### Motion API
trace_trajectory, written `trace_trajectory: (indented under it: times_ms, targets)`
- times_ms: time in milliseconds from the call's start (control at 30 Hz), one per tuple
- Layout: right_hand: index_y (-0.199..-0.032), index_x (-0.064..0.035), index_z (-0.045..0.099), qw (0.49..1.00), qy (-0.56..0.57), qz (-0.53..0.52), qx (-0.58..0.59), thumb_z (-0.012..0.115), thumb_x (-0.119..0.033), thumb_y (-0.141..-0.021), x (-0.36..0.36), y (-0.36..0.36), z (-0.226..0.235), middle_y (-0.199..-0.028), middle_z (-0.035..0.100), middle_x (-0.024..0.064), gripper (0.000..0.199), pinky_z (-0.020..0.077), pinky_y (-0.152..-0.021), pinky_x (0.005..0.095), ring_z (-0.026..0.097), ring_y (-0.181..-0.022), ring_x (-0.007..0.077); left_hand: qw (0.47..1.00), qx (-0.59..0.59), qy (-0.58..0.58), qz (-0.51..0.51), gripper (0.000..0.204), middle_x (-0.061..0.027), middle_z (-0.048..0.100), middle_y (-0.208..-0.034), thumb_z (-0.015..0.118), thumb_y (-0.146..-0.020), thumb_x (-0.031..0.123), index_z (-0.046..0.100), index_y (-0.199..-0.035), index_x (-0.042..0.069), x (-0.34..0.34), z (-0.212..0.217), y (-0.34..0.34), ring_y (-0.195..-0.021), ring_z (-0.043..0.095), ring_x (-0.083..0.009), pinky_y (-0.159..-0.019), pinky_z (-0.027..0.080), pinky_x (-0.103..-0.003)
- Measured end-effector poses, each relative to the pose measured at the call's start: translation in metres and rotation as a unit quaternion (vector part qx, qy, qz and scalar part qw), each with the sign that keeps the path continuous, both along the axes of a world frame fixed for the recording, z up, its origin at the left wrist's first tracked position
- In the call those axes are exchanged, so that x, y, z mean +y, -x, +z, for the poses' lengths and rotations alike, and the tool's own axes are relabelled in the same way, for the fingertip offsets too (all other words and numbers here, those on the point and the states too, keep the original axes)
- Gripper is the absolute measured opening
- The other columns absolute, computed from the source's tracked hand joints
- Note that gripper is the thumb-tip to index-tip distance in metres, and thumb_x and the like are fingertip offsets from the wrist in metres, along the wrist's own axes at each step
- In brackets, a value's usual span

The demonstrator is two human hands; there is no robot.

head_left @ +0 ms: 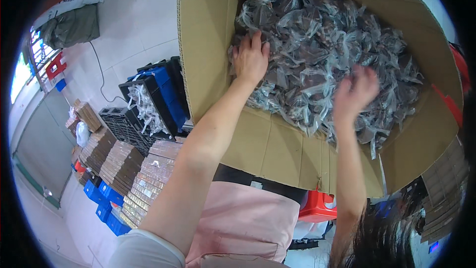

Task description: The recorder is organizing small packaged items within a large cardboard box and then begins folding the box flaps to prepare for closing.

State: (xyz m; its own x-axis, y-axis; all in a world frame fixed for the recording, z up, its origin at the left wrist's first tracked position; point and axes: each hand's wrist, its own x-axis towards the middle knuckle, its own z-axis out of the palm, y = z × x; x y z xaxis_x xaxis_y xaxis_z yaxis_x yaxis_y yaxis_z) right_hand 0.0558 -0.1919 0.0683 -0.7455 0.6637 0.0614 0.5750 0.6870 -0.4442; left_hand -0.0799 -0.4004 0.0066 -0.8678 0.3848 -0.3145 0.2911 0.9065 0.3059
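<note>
place: workshop/warehouse, packing or storage area | cues: big open carton (206,44) full of small clear plastic bags (317,44); stacked cardboard boxes (119,164); blue plastic bins (95,192); black gridded plastic crate or pallet (121,123); pale tiled floor (141,5)

Dark printed capital letters (75,0) along white sack (72,5), upper left.

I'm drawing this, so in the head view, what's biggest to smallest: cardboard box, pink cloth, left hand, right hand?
1. Cardboard box
2. Pink cloth
3. Left hand and right hand: too alike to rank, and the right one is blurred.
</note>
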Motion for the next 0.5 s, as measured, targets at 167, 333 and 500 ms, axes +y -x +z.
trace_trajectory:
  times_ms: [167, 333, 500]
  targets:
    - [-0.122, -0.0068, 0.052, 0.991, 0.021, -0.014, -0.132, 0.063, -0.038, -0.081, 0.068, -0.036, -0.052, -0.126, 0.044, 0.0265, 0.053, 0.0345, -0.095, 0.0522, 0.038, -0.118, 0.0424, 0.999, 0.018, -0.04, 0.009, 0.035, -0.0215, 0.056, -0.106, 0.049, -0.089, 0.025, 0.047, -0.115, 0.001, 0.012, -0.01, 0.004, -0.096, 0.055, -0.0368, -0.082, 0.044, -0.048]
    - [-0.128, -0.0221, 0.047, 0.981, -0.048, 0.041, -0.185, 0.061, -0.048, -0.079, 0.05, -0.025, -0.043, -0.132, 0.041, 0.0132, 0.057, 0.0351, -0.089, 0.059, 0.034, -0.12, 0.0442, 1.0, -0.008, 0.022, -0.005, 0.043, -0.0231, 0.041, -0.129, 0.045, -0.091, 0.033, 0.041, -0.128, 0.012, 0.012, 0.002, -0.001, -0.118, 0.042, -0.0386, -0.096, 0.033, -0.051]
    - [-0.127, -0.0238, 0.049, 0.989, 0.02, -0.016, -0.142, 0.063, -0.036, -0.081, 0.082, -0.037, -0.058, -0.13, 0.04, 0.0172, 0.05, 0.0386, -0.087, 0.057, 0.037, -0.115, 0.0454, 0.988, 0.122, -0.092, 0.012, 0.044, -0.0251, 0.032, -0.134, 0.052, -0.087, 0.03, 0.044, -0.125, 0.011, 0.041, 0.018, -0.005, -0.122, 0.033, -0.0422, -0.098, 0.029, -0.052]
